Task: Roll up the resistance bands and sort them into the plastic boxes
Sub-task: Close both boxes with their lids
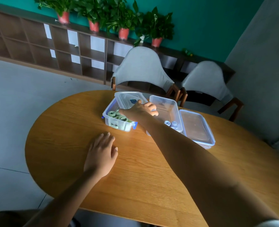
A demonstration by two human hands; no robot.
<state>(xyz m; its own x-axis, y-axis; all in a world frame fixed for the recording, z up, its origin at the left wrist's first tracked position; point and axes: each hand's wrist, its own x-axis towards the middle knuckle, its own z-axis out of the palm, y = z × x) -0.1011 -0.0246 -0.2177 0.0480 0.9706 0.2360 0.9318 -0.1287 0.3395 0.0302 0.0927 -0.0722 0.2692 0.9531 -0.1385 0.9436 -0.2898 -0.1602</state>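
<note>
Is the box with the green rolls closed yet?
Not yet. The lid sits askew over the box's far end, held by the right hand, and the green rolls still show.

Right hand (139, 110) reaches across left box (117, 123), fingers on its clear lid (129, 99), probably gripping the lid edge. Green rolled bands (117, 116) inside. Right box (165, 110) holds pale blue rolls (171, 124); its lid (197, 126) lies just beside. Left hand (101, 154) flat on wooden table (143, 177).

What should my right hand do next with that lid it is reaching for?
Probably pull the clear plastic lid forward over the left clear box: the right hand touches its edge, and rolled green bands already sit inside.
</note>
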